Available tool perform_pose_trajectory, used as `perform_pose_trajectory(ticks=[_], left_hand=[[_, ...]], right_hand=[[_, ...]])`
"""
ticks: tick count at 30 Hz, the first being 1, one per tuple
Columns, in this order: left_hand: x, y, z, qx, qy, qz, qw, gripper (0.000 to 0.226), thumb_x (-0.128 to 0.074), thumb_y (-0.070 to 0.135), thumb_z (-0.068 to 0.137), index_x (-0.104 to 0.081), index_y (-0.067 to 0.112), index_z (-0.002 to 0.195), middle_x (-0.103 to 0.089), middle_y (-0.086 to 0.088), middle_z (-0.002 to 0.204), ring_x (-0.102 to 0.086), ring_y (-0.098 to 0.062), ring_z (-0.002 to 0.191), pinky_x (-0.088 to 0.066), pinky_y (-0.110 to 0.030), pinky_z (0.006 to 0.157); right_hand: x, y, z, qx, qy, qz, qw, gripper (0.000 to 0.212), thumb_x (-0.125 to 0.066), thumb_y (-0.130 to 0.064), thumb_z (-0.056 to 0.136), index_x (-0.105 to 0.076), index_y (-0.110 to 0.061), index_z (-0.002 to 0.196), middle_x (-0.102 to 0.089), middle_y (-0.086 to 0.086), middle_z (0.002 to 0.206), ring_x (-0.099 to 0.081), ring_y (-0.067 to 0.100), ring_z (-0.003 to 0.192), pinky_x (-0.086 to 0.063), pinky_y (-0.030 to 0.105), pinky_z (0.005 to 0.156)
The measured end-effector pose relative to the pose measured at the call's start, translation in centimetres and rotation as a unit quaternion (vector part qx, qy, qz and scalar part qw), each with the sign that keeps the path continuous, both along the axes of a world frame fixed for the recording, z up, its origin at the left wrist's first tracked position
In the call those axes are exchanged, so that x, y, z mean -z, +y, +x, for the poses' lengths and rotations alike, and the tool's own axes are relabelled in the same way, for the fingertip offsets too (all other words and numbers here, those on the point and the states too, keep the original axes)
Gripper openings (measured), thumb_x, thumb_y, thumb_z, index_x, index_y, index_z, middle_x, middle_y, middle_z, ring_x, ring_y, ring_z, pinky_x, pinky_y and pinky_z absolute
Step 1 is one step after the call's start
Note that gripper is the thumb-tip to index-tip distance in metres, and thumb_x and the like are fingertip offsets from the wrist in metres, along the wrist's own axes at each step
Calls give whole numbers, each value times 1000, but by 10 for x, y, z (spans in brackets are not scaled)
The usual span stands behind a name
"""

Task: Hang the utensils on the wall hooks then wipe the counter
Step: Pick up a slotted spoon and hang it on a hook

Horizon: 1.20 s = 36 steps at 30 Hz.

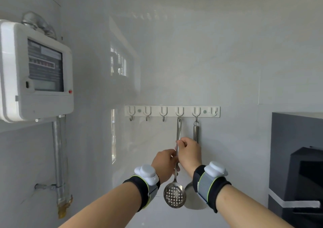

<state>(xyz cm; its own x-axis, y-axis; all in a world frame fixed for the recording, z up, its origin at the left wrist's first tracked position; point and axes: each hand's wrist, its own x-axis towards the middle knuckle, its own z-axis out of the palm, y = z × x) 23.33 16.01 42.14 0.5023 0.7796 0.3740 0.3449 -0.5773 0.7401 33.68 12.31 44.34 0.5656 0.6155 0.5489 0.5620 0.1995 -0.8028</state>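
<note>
My right hand (189, 153) pinches the thin handle of the slotted spoon (175, 195) between thumb and fingertips, about midway up the shaft. My left hand (164, 164) closes round the same handle just below, steadying it. The spoon hangs upright, its perforated bowl low between my wrists, and the eye at the top of its handle sits at the fourth hook (179, 113) from the left on the white hook rail (172, 111). I cannot tell for certain whether the eye is fully seated over the hook's tip or only resting against it.

That is the risk. If I let go while the eye merely leans on the hook, the spoon drops. The handle is slim and smooth, so a loose pinch could let it slide through my fingers too.

Just to the right, a ladle (196, 133) already hangs from the neighbouring hook, close behind my right hand. A careless sideways nudge could swing it or knock it free.

The counter is out of sight.
</note>
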Motion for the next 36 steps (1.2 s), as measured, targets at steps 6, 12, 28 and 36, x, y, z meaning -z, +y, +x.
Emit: perform_pose_trajectory(ticks=[6,12,28,36], left_hand=[[5,5,5,-2,-1,-8,1000,21,-47,15,93,-64,3,89,-76,-10,74,-70,-19,55,-50,-21,53],[20,20,8,-18,-5,-1,1000,25,-55,19,95,-62,18,71,-75,-8,75,-73,-30,71,-59,-38,73],[38,48,29,-57,-89,-36,994,15,-69,20,87,-72,20,73,-77,-4,74,-75,-22,73,-62,-39,79],[38,35,13,-78,-70,-22,994,7,-72,27,88,-71,21,84,-74,1,80,-70,-20,76,-56,-33,76]], right_hand=[[2,5,5,4,-6,-8,1000,33,-52,-10,90,-56,-12,57,-59,1,56,-52,15,54,-44,29,54],[13,10,9,-11,-9,-26,1000,34,-54,-13,92,-54,-14,59,-55,-3,53,-47,4,47,-41,18,49],[31,35,29,-17,5,-20,1000,19,-61,-16,94,-68,-6,80,-62,-1,67,-54,12,62,-42,14,55],[46,19,22,1,-7,-21,1000,15,-66,-12,90,-67,-8,104,-69,3,94,-64,19,89,-49,13,75]])
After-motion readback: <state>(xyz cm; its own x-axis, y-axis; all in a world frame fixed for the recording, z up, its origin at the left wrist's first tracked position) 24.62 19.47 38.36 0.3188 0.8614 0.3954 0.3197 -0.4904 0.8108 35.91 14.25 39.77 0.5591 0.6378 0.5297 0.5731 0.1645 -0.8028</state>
